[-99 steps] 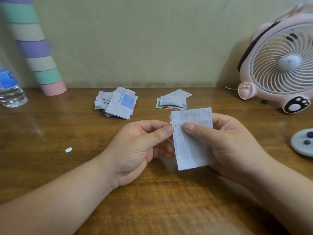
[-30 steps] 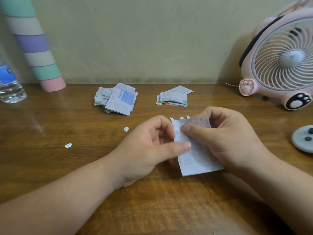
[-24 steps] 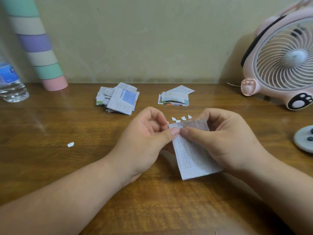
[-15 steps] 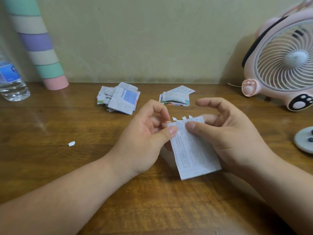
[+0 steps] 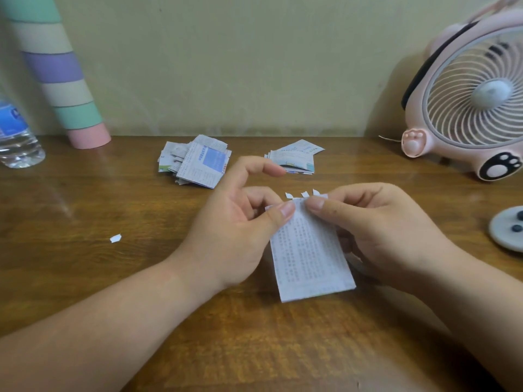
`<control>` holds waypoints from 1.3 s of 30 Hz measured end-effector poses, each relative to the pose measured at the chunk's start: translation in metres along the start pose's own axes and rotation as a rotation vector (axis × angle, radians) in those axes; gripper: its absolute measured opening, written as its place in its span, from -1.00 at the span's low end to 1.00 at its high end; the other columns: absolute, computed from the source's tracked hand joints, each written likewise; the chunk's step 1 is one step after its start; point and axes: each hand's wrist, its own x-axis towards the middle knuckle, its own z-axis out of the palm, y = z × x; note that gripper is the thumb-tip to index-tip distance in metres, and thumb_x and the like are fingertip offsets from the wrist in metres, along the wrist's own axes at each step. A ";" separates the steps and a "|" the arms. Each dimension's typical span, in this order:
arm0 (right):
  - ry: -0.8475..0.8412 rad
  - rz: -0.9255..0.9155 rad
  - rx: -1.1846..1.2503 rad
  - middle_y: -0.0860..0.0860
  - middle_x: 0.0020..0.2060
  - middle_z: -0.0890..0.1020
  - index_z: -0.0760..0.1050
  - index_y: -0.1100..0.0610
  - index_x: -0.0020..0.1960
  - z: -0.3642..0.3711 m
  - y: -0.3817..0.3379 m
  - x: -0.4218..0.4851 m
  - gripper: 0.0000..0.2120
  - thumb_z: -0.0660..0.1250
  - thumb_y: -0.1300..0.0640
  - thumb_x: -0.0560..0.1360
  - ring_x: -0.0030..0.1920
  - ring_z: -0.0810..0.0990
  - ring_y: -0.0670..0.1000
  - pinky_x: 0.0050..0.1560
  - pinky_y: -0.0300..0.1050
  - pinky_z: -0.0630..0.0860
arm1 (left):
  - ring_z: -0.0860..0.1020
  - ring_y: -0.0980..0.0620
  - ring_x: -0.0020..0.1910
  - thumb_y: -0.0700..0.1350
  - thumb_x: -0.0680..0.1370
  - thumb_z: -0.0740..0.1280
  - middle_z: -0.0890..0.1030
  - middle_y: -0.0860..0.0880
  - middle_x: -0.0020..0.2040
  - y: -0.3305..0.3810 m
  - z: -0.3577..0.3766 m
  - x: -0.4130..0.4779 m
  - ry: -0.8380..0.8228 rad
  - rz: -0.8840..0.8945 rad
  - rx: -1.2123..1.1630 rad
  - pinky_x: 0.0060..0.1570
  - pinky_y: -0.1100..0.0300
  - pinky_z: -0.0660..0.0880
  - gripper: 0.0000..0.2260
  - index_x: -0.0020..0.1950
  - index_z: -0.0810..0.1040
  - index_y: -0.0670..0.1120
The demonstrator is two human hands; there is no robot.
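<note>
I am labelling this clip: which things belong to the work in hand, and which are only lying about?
In the work: paper slip, pinched at its top edge by left hand and right hand; paper bits beside that edge.
Lying about: paper pile, second paper pile, bottle, striped tube, fan, grey disc.

Bare forearms (image 5: 113,321) — left grip (image 5: 235,230), right grip (image 5: 376,236) short-nailed

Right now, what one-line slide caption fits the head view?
Left hand and right hand pinch the top edge of a printed paper slip over a wooden table, tiny paper scraps beyond.
</note>
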 end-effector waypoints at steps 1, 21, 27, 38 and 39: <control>-0.013 0.028 0.019 0.29 -0.26 0.69 0.63 0.34 -0.18 0.000 -0.001 0.000 -0.69 0.46 0.05 0.44 -0.34 0.67 0.10 -0.38 -0.14 0.50 | 0.46 -0.08 -0.28 -0.21 0.51 0.39 0.56 -0.07 -0.32 0.000 0.000 0.000 -0.005 0.000 0.006 -0.20 0.08 0.41 -0.71 0.16 0.46 0.06; -0.247 0.001 -0.226 0.24 -0.43 0.65 0.59 0.37 -0.14 0.008 0.000 -0.005 -0.67 0.39 0.08 0.57 -0.55 0.43 0.06 -0.54 -0.22 0.31 | 0.72 -0.08 -0.09 0.06 0.61 0.26 0.74 -0.13 -0.08 0.003 0.003 0.000 0.104 -0.285 -0.083 -0.14 -0.01 0.66 -0.71 -0.07 0.71 -0.06; -0.326 -0.030 -0.312 0.13 -0.36 0.71 0.47 0.43 -0.23 0.008 0.000 -0.005 -0.56 0.36 0.06 0.59 -0.52 0.50 0.02 -0.44 -0.23 0.37 | 0.67 -0.06 -0.12 0.10 0.59 0.29 0.70 -0.12 -0.13 0.002 0.000 0.002 0.267 -0.238 -0.138 -0.05 -0.04 0.55 -0.68 -0.08 0.67 -0.13; -0.221 -0.182 -0.458 0.15 -0.47 0.64 0.55 0.27 -0.28 -0.004 -0.001 0.001 -0.66 0.38 0.09 0.58 -0.56 0.46 -0.01 -0.49 -0.23 0.37 | 0.70 -0.08 0.09 0.09 0.54 0.32 0.74 -0.09 0.04 -0.002 0.000 0.003 0.247 -0.220 -0.106 0.13 -0.13 0.60 -0.70 0.11 0.67 -0.07; -0.186 -0.186 -0.469 0.14 -0.48 0.63 0.55 0.27 -0.28 -0.007 -0.001 0.002 -0.66 0.39 0.08 0.58 -0.58 0.44 -0.03 -0.51 -0.24 0.36 | 0.70 -0.03 0.07 0.06 0.53 0.34 0.74 -0.06 0.04 -0.001 0.000 0.002 0.220 -0.207 -0.072 0.08 -0.06 0.61 -0.72 0.12 0.67 -0.05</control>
